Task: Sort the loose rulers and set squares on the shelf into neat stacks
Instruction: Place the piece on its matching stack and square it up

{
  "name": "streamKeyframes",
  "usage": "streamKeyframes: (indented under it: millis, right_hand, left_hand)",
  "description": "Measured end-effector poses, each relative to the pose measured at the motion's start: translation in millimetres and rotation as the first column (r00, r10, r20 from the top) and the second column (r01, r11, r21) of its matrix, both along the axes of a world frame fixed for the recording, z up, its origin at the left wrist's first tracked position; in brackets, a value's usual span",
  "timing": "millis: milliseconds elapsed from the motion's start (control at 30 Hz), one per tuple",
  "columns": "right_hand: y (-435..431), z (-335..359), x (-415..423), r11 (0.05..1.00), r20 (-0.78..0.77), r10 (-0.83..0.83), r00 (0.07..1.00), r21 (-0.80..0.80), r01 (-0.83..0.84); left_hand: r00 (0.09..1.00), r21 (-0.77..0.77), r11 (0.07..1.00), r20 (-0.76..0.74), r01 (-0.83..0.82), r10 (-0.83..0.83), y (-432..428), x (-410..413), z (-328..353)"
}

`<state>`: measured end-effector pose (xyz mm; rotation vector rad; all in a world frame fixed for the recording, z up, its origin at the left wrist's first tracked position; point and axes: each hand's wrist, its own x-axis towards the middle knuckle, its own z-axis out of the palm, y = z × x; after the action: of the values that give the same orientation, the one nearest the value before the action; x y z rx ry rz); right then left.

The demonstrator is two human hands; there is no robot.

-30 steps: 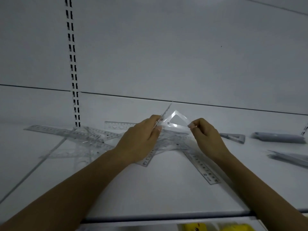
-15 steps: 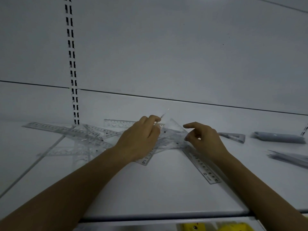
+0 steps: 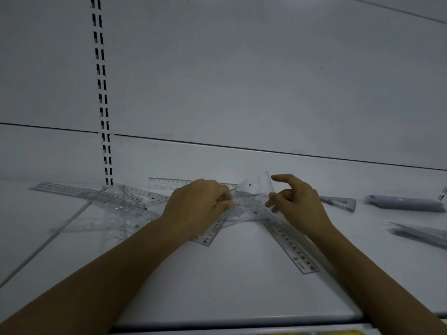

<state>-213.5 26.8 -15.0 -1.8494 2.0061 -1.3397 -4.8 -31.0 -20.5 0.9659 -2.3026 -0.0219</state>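
**Q:** Hands at the pile: why are they set this way?

**A:** Both work over the same tangle of clear plastic rulers and set squares [image 3: 244, 209] on the pale grey shelf [image 3: 229, 286]. The left hand [image 3: 196, 209] lies knuckles-up, fingers curled shut over pieces at the middle of the heap, probably to pin or gather them. The right hand [image 3: 297, 204] is loosely spread, forefinger raised, thumb and middle finger close together at the edge of a small transparent set square [image 3: 254, 187] that stands tilted between the two hands. Whether it truly grips that edge cannot be told.

**Q:** Where does the remaining stock lie?

**A:** A long clear ruler with black numerals [image 3: 292, 247] runs from under the right hand toward the shelf's front edge; a shorter clear ruler [image 3: 212, 234] pokes out beneath the left wrist. More transparent rulers [image 3: 96, 199] lie crossed, well to the left of the left hand. A grey-tinted set square [image 3: 338, 203] rests just beyond the right hand, and grey stacks [image 3: 406, 204] sit farther right.

**Q:** Stage of sorting?

**A:** Early, by judgement: most pieces are still loose and overlapping.
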Motion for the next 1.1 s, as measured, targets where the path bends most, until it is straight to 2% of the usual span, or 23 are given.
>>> streamKeyframes:
  millis: [133,267,367,500,567,733,833,967,1100]
  right_hand:
    - [-1,0,-1,0.999,0.016,-0.035,0.999,0.035,0.035]
    - [-1,2,0,0.998,0.109,-0.060,0.992,-0.011,0.061]
    - [2,4,3,1.000,0.217,0.007,0.976,-0.025,-0.002]
    - [5,10,6,0.990,0.356,0.139,0.924,-0.045,-0.131]
    - [7,11,8,0.985,0.370,0.171,0.913,-0.038,-0.169]
    - [9,9,10,0.965,0.361,0.253,0.898,-0.024,-0.262]
    - [10,11,12,0.973,0.332,0.231,0.914,-0.059,-0.224]
    - [9,12,11,0.968,0.409,0.245,0.879,-0.056,-0.243]
    - [5,8,5,0.985,0.231,0.149,0.961,-0.121,-0.124]
  left_hand:
    - [1.000,0.059,0.998,0.026,-0.019,0.017,0,2,-1]
    - [0.994,0.180,0.983,0.112,-0.026,0.005,2,1,2]
    - [0.989,0.183,0.983,0.150,-0.033,0.005,1,-1,1]
    - [0.994,0.237,0.970,0.078,0.059,-0.079,-1,-1,-3]
    - [0.994,0.226,0.971,0.063,0.076,-0.093,-1,1,-3]
    - [0.988,0.144,0.989,0.148,0.028,-0.049,2,1,1]
    - [0.998,0.096,0.995,0.055,0.018,-0.024,4,1,8]
    - [0.988,0.057,0.995,-0.140,0.078,-0.069,6,1,10]
    - [0.967,0.063,0.995,-0.247,0.074,-0.056,8,1,10]
